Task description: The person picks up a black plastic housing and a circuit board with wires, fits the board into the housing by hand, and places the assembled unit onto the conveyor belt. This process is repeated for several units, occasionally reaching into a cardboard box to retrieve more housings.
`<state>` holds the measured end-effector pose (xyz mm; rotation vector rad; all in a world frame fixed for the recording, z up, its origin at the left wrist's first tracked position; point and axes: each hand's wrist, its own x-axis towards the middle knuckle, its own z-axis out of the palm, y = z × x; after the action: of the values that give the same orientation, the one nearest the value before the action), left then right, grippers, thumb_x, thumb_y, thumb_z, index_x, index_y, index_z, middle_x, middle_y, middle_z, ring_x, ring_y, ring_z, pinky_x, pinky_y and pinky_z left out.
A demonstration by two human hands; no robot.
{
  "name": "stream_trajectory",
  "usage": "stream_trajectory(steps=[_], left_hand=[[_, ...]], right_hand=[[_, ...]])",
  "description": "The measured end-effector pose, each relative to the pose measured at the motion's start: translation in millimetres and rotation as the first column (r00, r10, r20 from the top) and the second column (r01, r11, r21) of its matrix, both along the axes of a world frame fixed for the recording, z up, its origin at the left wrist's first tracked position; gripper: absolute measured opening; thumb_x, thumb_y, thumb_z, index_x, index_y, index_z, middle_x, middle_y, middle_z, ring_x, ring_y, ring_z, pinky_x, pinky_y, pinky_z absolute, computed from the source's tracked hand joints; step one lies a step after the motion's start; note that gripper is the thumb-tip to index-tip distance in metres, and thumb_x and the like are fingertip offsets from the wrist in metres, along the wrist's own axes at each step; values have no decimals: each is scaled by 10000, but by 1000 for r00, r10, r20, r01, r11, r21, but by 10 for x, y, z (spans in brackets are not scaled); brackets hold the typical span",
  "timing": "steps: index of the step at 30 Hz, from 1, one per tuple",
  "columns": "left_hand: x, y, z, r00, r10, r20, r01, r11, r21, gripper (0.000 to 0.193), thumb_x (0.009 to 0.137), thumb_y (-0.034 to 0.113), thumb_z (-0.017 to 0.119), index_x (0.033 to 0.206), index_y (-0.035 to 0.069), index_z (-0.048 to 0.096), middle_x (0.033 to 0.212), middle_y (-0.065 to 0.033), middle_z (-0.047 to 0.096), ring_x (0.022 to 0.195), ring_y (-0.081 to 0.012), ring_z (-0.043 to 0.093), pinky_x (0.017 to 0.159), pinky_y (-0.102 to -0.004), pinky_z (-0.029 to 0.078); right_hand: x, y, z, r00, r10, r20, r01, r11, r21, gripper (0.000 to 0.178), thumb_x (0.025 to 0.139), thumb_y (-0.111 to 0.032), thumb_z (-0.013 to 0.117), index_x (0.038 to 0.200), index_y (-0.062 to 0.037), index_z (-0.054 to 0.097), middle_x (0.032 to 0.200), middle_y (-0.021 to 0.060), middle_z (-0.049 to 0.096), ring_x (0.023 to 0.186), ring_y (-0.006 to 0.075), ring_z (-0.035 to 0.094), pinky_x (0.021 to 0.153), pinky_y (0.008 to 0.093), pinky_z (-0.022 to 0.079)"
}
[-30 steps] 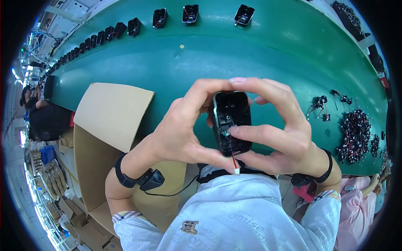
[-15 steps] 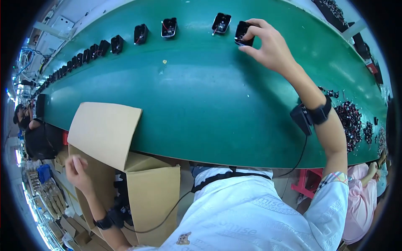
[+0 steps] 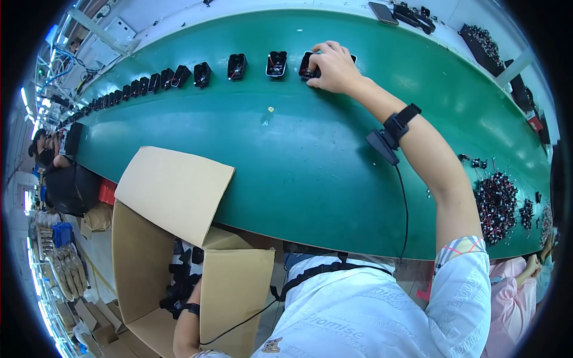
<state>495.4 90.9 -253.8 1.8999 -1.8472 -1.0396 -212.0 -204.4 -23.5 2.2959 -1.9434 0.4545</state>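
My right hand (image 3: pixel 335 68) is closed on a black open-topped plastic housing (image 3: pixel 305 64) at the far side of the green table. Thumb and fingers grip its right side. Another housing (image 3: pixel 354 58) shows only a corner behind that hand. Just left stands a housing (image 3: pixel 276 64) with a pale lower rim and a red wire inside, then one more (image 3: pixel 237 67). My left hand (image 3: pixel 196 290) reaches down into a cardboard box (image 3: pixel 143 256) at the table's near edge, among black parts (image 3: pixel 176 292). Its fingers are hidden there.
More housings (image 3: pixel 154 82) form a row toward the far left. A heap of small wired parts (image 3: pixel 496 206) lies on the green table (image 3: pixel 310 173) at right. The box's raised flap (image 3: pixel 173 188) overlaps the table's near edge. A cable (image 3: pixel 406 209) hangs from my right wrist strap.
My right hand has moved left along the row with the housing. My left hand has gone from above the box down into it. The whole view has shifted.
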Motion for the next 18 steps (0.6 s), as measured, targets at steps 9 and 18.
stream_trajectory(steps=[9, 18], left_hand=[[-284, 103, 431, 966, 253, -47, -249, 965, 75, 348, 940, 168, 621, 1197, -64, 585, 1057, -178, 697, 947, -320, 672, 850, -409, 556], [264, 24, 850, 939, 338, -71, -311, 917, 249, 274, 924, 124, 594, 1140, -44, 609, 1006, -150, 690, 914, -281, 664, 808, -388, 559]], right_hand=[[-856, 1438, 881, 979, 201, -12, -201, 978, -50, 347, 898, -265, 735, 1164, -65, 641, 1379, 131, 598, 1300, 365, 534, 1102, 467, 427], [-1449, 3351, 649, 963, -256, -79, 268, 907, 323, 567, 792, -231, 819, 1301, -75, 622, 1406, 156, 559, 1228, 368, 592, 1051, 436, 473]])
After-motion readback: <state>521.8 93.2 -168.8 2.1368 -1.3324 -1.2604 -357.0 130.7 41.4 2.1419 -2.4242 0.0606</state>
